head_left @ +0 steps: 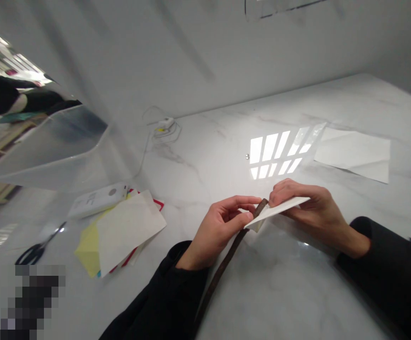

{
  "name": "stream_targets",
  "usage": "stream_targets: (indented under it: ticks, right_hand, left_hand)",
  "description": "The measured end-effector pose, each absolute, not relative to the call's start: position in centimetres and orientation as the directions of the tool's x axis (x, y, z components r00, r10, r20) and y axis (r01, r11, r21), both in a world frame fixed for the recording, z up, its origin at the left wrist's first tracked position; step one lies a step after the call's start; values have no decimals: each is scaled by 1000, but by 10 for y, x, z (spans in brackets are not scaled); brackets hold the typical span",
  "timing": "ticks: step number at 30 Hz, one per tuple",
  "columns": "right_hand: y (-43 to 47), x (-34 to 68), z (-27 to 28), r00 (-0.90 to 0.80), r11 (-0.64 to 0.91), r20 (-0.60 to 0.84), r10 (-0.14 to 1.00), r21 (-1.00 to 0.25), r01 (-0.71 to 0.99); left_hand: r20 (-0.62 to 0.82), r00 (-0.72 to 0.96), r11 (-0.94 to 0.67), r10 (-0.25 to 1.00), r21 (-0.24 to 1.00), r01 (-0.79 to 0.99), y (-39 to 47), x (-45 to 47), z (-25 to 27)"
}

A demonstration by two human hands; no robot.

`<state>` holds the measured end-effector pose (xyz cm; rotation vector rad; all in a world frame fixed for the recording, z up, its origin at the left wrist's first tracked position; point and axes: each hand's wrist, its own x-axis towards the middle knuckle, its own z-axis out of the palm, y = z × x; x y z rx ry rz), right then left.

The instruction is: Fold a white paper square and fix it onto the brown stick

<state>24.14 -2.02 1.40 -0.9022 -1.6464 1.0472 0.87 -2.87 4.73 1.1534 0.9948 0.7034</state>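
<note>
A piece of white paper point(279, 208), seen nearly edge-on and folded at its left end, is pinched by my right hand point(308, 203). A thin brown stick point(226, 259), perhaps a twig, slants up from the bottom edge, and its blunt tip shows just behind the paper. My left hand point(219, 226) is closed around the stick's upper part, the thumb against the paper's left end and the forefinger reaching to the tip. Exactly how the paper meets the stick is partly hidden by my fingers.
Another creased white sheet point(357, 151) lies at the right. To the left are stacked coloured and white papers point(131, 231), a white box-like device point(99, 200), black-handled scissors point(35, 250) and a clear plastic bin point(49, 141). A cabled white adapter point(166, 123) sits near the wall.
</note>
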Motion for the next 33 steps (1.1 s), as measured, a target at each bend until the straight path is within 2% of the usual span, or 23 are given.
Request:
stream_targets:
  ticks: [8, 12, 15, 22, 33]
  right_hand:
    - [-21, 241, 15, -288, 293, 248, 925, -949, 121]
    - [-22, 241, 17, -311, 180, 141, 940, -978, 102]
    - [-22, 240, 20, -344, 96, 69, 936, -993, 64]
    - [-24, 235, 21, -328, 7, 23, 944, -999, -51]
    - [-18, 235, 12, -310, -112, -44, 950, -972, -205]
  left_hand:
    - [-253, 393, 252, 884, 966, 56, -29, 9, 48]
    - [-250, 406, 258, 879, 965, 37, -29, 11, 50]
    - [-263, 421, 289, 868, 957, 1, -30, 12, 51]
    - [-285, 440, 337, 852, 941, -43, -30, 13, 49]
    - [-200, 456, 264, 867, 961, -81, -27, 16, 44]
